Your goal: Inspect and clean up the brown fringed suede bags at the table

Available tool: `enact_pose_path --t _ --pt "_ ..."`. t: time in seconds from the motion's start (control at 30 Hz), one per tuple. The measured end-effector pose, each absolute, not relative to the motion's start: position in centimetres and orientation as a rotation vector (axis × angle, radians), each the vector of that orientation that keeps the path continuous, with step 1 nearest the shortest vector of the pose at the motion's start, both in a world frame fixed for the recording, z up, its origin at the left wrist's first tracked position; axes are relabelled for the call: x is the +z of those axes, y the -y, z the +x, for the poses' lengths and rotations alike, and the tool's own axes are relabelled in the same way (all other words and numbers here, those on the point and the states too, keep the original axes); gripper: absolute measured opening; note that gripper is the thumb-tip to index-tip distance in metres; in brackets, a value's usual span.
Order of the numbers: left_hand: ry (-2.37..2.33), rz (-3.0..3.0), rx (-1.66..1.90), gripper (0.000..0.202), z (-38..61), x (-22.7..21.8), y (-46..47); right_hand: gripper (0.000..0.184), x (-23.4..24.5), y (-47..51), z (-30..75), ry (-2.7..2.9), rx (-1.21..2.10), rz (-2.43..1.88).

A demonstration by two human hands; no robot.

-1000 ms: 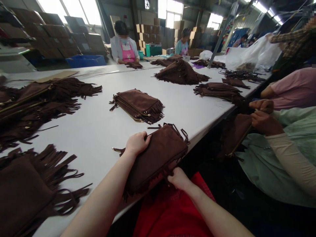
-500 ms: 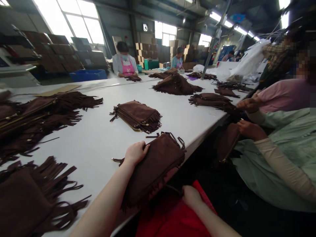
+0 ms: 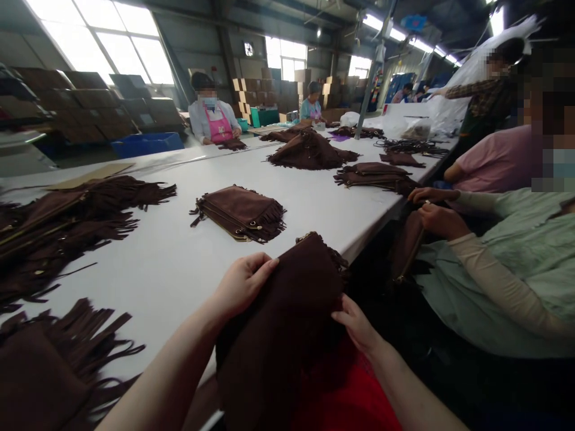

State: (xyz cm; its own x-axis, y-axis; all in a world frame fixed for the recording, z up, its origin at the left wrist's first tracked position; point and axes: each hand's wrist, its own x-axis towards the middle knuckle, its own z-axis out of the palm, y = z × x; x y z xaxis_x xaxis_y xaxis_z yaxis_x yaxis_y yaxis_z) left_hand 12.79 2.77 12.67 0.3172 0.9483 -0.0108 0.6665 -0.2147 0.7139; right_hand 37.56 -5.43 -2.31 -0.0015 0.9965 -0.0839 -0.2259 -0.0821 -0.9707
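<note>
The left hand [image 3: 247,281] grips a dark brown bag [image 3: 287,311] along its left side, its fingers closed together on the edge and the thumb laid over the near face. The right hand [image 3: 357,326] takes the opposite side with thumb and fingers nearly together on the bag's border; some of these fingers are hidden behind the cloth, so how they lie there cannot be told. The bag is held tilted at the near edge of the white bench [image 3: 171,263], its lower part hanging toward a red garment [image 3: 345,389], and a bit of gold zip [image 3: 305,237] shows at its top corner

Just beyond it on the bench, a stack of brown bags [image 3: 242,209] lies with zips along one side and fringe at the end. A fringed bag [image 3: 40,359] lies at the near left corner in view, and a larger pile of fringed bags [image 3: 67,221] spreads behind it toward the left. Farther along rises a heap of brown bags [image 3: 309,149], with a flatter stack [image 3: 377,176] close to the near edge and dark cords [image 3: 411,146] beyond. At that same edge, to the right, a co-worker's hands [image 3: 442,218] hold another brown bag [image 3: 406,251]; across the bench, a person in a pink apron [image 3: 218,123] is at the far edge
</note>
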Motion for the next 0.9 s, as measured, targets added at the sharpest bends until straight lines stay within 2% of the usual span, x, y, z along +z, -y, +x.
enact_pose_path --t 0.1,0.3,0.4,0.47,0.53,0.63,0.77,0.9 --pt "-1.498 2.029 0.48 0.044 11.2 11.4 -5.1 0.037 -2.5 5.5 36.7 0.9 1.395 -1.195" --pt "-1.729 2.258 0.161 0.043 8.1 3.9 -8.2 0.029 -5.8 5.3 36.6 1.103 1.515 -1.368" --pt "-1.851 2.298 0.123 0.052 7.9 1.9 -8.2 0.03 -5.8 6.3 36.9 1.292 1.097 -1.545" --pt "-1.887 2.331 0.115 0.056 8.1 1.6 -8.5 0.033 -4.9 7.3 36.5 1.442 0.736 -1.505" --pt "-1.908 2.361 0.106 0.057 8.3 1.7 -9.2 0.035 -3.9 8.2 35.4 1.594 0.591 -1.388" --pt "-1.947 2.377 0.104 0.058 8.5 1.7 -10.1 0.034 -3.9 8.9 33.0 1.593 0.758 -1.3" --pt "-1.975 2.386 0.111 0.061 8.5 1.6 -10.3 0.039 -5.9 7.2 31.2 1.137 0.96 -1.368" --pt "-1.988 2.376 0.114 0.061 8.6 1.5 -10.1 0.045 -6.0 4.5 30.3 1.005 1.152 -1.356"
